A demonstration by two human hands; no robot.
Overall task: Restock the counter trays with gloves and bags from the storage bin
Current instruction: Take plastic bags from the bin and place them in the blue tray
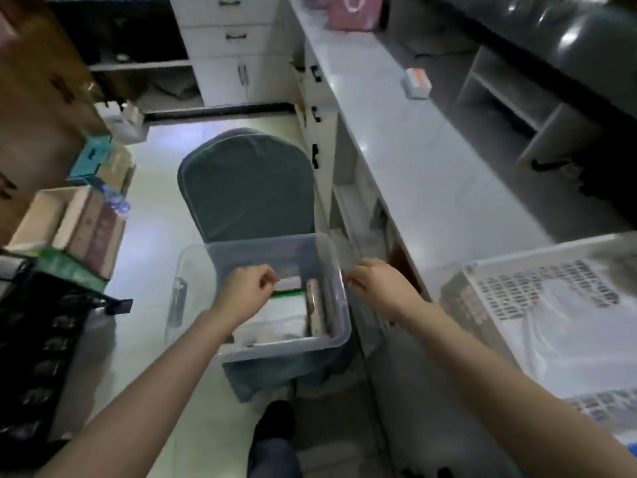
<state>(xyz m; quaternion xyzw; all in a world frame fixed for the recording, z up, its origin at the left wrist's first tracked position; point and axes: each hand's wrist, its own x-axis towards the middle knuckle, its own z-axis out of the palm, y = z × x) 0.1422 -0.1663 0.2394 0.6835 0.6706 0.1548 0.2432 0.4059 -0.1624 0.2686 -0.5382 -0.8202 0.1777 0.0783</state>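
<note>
Curled fingers on both sides: our left hand is above the bin and our right hand above its right rim, each with thumb pressed to forefinger, but we cannot tell if something thin is pinched. The bin is clear plastic and stands on a chair with a grey-blue cover. Inside lie white packs and, along the right wall, brownish packs on edge; their printing is too blurred to read. On the pale glossy counter at our right stands a white perforated tray with white bags inside. Farther along are a small white-orange box and a pink bag. The floor is pale tile; white drawers stand behind the chair.
</note>
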